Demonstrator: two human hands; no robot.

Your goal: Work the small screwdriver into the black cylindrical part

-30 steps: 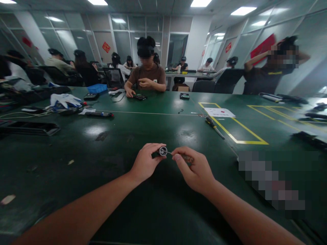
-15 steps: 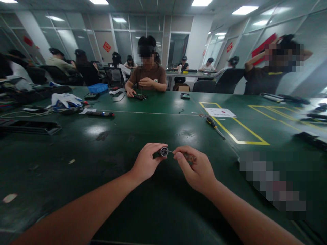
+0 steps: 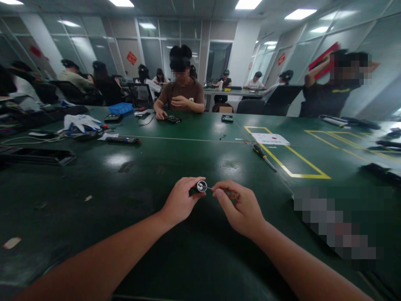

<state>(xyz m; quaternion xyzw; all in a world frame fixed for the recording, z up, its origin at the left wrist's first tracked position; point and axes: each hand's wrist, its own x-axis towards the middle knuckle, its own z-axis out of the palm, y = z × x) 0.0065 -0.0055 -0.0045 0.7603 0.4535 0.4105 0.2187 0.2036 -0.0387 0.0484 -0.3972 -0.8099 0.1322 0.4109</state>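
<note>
My left hand (image 3: 181,200) is closed around a short dark cylinder (image 3: 197,187), thumb below and fingers above. Its round open end, with a pale rim, faces me, and light-coloured parts show inside, too small to name. From the right, my right hand (image 3: 239,205) pinches a small screwdriver with a thin metal shaft (image 3: 209,188). Its amber handle (image 3: 232,195) lies mostly inside my palm. The shaft's tip reaches into the cylinder's opening; what it touches there is too small to tell. Both hands are just above the green table (image 3: 138,251).
A larger black-and-yellow screwdriver (image 3: 265,157) lies beyond my right hand, near a white paper (image 3: 272,139) and yellow tape outline (image 3: 308,174). White gloves (image 3: 82,123), a blue basket (image 3: 120,108) and a black tray (image 3: 37,156) are leftward. A co-worker (image 3: 181,92) sits opposite.
The cylinder's open end has turned slightly, so its rim and inner parts look brighter. The screwdriver handle has rotated a little in my right hand; both hands have barely moved.
</note>
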